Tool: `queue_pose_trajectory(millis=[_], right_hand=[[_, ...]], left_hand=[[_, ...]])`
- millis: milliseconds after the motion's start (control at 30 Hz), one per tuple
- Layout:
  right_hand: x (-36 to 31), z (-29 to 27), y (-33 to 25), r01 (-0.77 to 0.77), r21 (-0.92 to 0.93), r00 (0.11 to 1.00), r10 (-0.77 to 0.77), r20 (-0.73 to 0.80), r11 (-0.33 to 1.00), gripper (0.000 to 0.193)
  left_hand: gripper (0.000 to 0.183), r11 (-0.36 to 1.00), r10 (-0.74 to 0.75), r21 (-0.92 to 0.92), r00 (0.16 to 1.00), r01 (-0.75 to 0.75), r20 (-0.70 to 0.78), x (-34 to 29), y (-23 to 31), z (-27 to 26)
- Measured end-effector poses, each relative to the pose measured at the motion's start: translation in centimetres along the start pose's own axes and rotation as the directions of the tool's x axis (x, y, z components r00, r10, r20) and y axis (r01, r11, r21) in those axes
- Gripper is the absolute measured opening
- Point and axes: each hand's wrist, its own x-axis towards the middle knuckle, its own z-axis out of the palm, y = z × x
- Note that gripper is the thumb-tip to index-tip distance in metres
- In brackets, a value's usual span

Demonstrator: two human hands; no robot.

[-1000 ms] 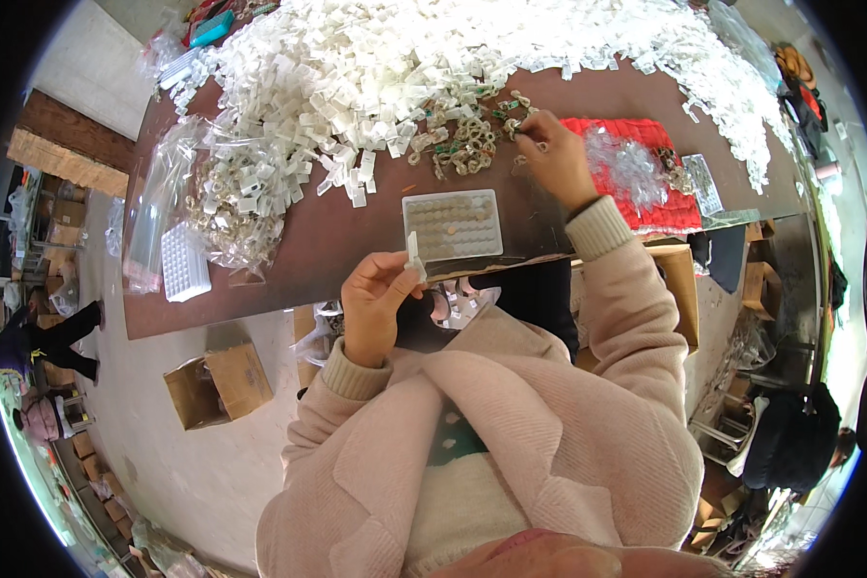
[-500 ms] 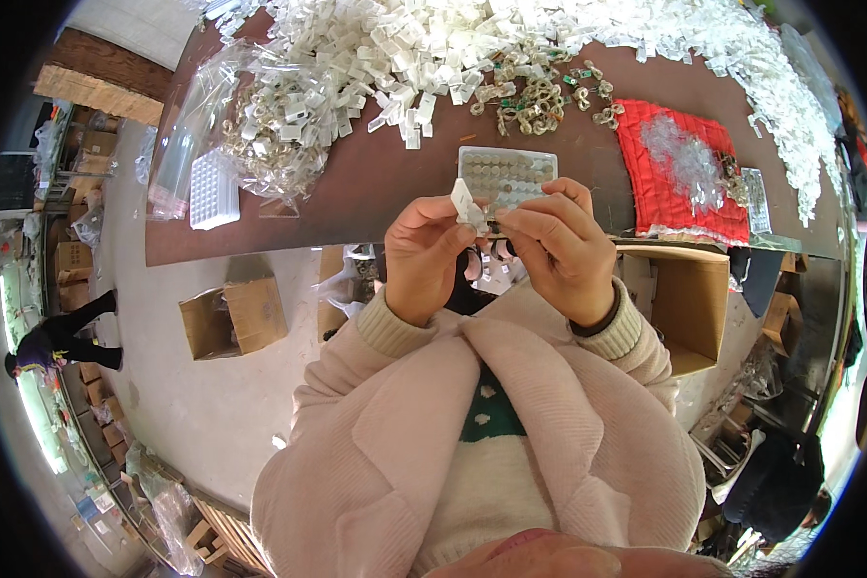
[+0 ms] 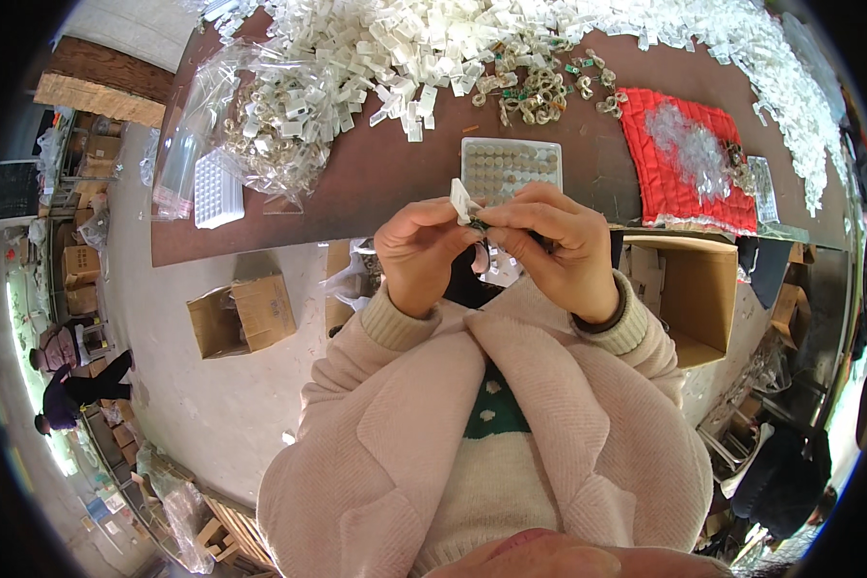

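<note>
At the left of the brown counter [image 3: 376, 178] stand white ridged trays [image 3: 219, 197], beside a clear bag [image 3: 284, 135] of small parts. The left hand [image 3: 419, 250] has its grip closed, thumb against finger, on a white plastic piece [image 3: 460, 200], held upright before the shallow tray [image 3: 511, 146]. The right hand's [image 3: 559, 249] grip is nearly closed at the piece's lower end; what it pinches cannot be told. Farther right lies a red cloth [image 3: 660, 193].

The held white piece [image 3: 460, 199] looks like smooth plastic. The brown surface [image 3: 318, 212] looks smooth and dull, with quilted red cloth [image 3: 660, 191] at its near edge, glossy plastic film [image 3: 195, 135] by its left.
</note>
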Motion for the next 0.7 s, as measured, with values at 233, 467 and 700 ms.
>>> queue_pose_trajectory(millis=[233, 467, 700], right_hand=[[-0.5, 1.5, 0.3, -0.062, 0.088, 0.994, 0.069, -0.087, 0.994, 0.027], [-0.6, 1.9, 0.0, -0.176, 0.142, 0.971, 0.196, -0.137, 0.974, 0.019], [-0.2, 1.9, 1.0, -0.308, 0.498, 0.935, 0.355, 0.000, 0.811, 0.015]], left_hand=[[0.027, 0.999, 0.038, -0.007, 0.994, -0.039, -0.106, -0.6, -0.5, 0.6], [0.021, 0.975, 0.150, 0.181, 0.982, -0.128, -0.113, -0.7, -1.2, 0.5], [0.016, 0.991, -0.001, -0.135, 0.985, -0.023, -0.174, -0.9, -1.0, 0.7]])
